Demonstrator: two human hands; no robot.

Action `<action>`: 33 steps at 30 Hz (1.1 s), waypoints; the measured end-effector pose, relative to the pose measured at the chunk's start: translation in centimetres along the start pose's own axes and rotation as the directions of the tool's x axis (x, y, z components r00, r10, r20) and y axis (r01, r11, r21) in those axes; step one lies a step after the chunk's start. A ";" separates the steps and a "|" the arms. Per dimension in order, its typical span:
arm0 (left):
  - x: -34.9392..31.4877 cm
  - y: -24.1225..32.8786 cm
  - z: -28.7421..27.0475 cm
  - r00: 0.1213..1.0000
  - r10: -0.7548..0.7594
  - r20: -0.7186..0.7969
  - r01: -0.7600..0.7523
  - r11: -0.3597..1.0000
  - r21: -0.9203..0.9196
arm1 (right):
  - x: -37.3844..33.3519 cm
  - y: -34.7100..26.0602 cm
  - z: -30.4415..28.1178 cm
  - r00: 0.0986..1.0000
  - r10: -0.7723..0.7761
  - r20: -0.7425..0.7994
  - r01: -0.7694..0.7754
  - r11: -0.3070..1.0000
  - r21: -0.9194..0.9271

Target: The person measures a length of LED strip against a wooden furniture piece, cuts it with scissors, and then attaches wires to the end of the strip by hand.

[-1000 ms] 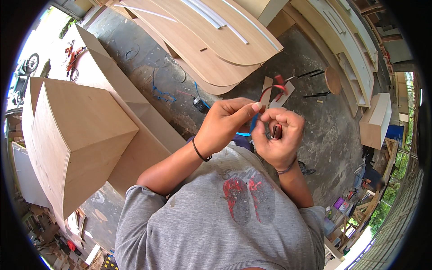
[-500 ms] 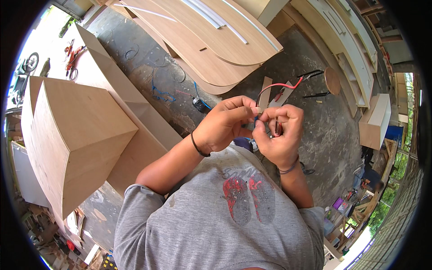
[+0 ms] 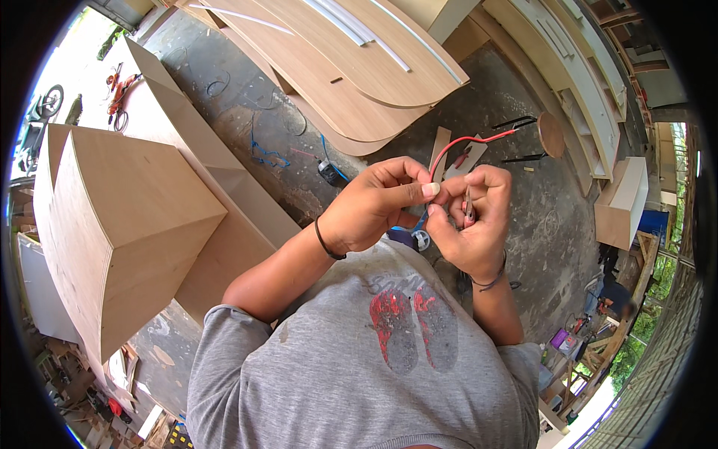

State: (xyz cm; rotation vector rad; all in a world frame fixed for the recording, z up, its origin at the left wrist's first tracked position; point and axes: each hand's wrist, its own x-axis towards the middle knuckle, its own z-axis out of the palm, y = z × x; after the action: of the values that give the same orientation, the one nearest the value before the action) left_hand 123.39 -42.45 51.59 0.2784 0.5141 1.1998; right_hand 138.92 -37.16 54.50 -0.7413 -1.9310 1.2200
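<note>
My left hand is closed, thumb and forefinger pinching a cable whose red wire rises from the fingertips and bends off to the right. A blue strand shows just below the pinch. Close beside it, my right hand is curled with its fingertips near the same spot. In its palm sits a small tool with a reddish handle, which looks like pliers; most of it is hidden by the fingers. Whether the right fingertips also touch the cable cannot be made out.
A curved wooden panel with white strips lies ahead. Large plywood boxes stand at left. On the floor are a black power tool, blue cord, a red-handled tool on wooden strips, and a round-topped stool.
My right hand has moved slightly right and turned, showing more of the tool in its palm. The red wire now stretches straighter and farther to the right.
</note>
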 end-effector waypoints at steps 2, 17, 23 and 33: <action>0.0 0.0 0.1 1.000 0.012 -0.004 -0.012 1.000 0.017 | -0.1 0.3 -0.2 0.999 -0.017 0.030 0.018 0.999 -0.030; 0.1 -1.2 0.7 0.992 0.118 -0.047 -0.116 0.993 0.038 | -1.0 0.8 1.1 0.988 -0.008 -0.157 -0.002 0.998 -0.058; 0.3 -1.4 0.3 0.990 0.122 -0.064 -0.120 0.992 0.029 | -1.0 1.0 1.0 0.984 -0.032 -0.176 0.024 0.999 -0.046; 0.3 -1.0 0.3 0.983 0.175 -0.058 -0.177 0.984 -0.024 | -0.1 0.7 0.4 0.994 -0.038 -0.099 0.041 0.999 0.028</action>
State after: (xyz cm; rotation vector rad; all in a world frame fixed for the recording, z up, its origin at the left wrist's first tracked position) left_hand 124.40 -42.51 51.33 0.2702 0.5277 1.3893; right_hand 138.73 -37.14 53.74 -0.7313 -1.8351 1.1645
